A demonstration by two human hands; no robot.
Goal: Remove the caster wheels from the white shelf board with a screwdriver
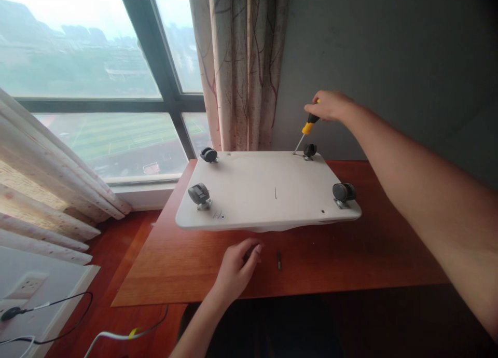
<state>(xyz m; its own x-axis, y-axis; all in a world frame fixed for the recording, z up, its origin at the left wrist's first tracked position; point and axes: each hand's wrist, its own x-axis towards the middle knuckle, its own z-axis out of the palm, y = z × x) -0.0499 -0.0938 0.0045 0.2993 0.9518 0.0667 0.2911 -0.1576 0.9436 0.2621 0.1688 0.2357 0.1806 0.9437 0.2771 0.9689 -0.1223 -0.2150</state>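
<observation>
My right hand is wrapped round the handle of a yellow and black screwdriver. The screwdriver slants down to the left, its tip at a screw hole near the far edge of a white board, just left of the far-right caster. Black swivel casters stand up from metal plates near the board's corners. My left hand is low over the table in front of the board, fingers curled in and thumb near the index finger; whatever is inside, if anything, is hidden. To its right lies a small, dark, narrow piece.
The board rests on a reddish-brown wooden table. A grey wall and a patterned curtain stand behind it. Windows are at the left. A socket with a plugged-in cable and a white cable are at lower left.
</observation>
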